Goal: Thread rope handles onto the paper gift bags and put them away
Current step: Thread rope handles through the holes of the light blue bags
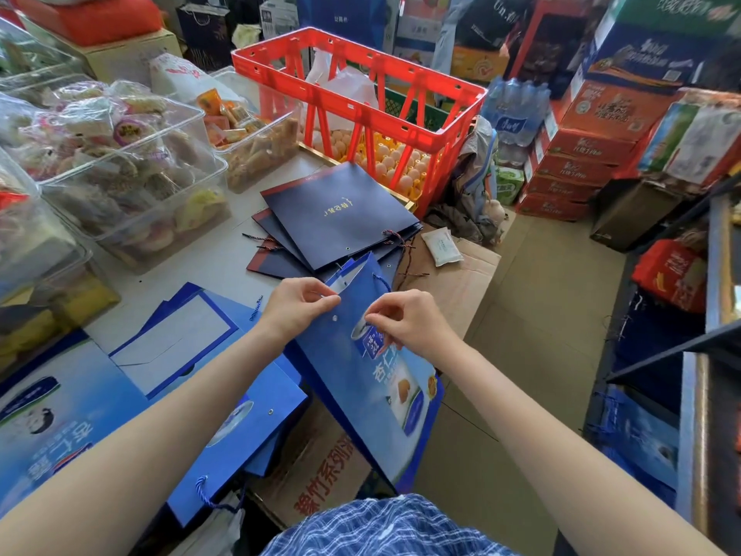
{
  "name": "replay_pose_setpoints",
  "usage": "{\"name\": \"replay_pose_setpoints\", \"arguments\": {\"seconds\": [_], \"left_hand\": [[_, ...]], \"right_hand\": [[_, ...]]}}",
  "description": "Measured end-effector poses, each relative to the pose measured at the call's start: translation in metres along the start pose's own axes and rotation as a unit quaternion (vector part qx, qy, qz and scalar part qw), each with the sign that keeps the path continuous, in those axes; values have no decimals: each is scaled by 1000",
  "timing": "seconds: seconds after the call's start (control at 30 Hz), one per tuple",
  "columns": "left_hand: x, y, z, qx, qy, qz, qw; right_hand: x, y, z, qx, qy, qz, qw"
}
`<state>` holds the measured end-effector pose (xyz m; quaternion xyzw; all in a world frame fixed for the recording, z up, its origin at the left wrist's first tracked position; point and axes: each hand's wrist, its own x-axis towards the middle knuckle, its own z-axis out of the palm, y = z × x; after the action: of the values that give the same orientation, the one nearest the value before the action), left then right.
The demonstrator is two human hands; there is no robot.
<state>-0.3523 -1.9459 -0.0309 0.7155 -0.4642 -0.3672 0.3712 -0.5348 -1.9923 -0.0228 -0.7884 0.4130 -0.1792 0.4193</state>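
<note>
Hands are held close together over a blue paper gift bag (373,379), which is tilted up off the front edge of the table (208,266). The top edge of the bag is pinched by the left hand (294,307), with the thumb and first finger curled tight on the paper near a small round hole. The front of the bag, just beside its printed label, is pinched by the right hand (405,321), with all fingers bent in. Whether a rope end is held in those fingers cannot be told. A thin blue rope (381,280) is seen at the far top corner of the bag.

More blue bags (224,427) are laid flat in a pile at the near left of the table, and one has a twisted blue handle (204,489) hanging at its near edge. A pile of dark navy bags (341,214) is laid near the far right edge of the table, with red and blue cords (395,236) at their corner. Behind them a red crate (361,82) is set over trays of eggs (395,164). Clear boxes of snacks (132,170) are lined up along the left side.
</note>
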Motion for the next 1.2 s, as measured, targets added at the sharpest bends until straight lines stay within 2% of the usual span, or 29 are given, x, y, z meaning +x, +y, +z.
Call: {"name": "replay_pose_setpoints", "arguments": {"seconds": [0.27,0.77,1.03,1.13,1.2], "left_hand": [[0,9,7,-47,-9,2,999],[3,8,6,-23,-9,10,1000],[4,13,8,0,-20,40,999],[2,11,7,21,-32,55,998],[0,6,6,40,-80,65,994]], "right_hand": [[6,-5,13,100,28,5,995],[10,-4,14,95,-1,22,995],[13,-7,21,52,42,1,998],[14,-7,17,-22,3,23,999],[16,-5,10,-75,-29,29,996]]}}
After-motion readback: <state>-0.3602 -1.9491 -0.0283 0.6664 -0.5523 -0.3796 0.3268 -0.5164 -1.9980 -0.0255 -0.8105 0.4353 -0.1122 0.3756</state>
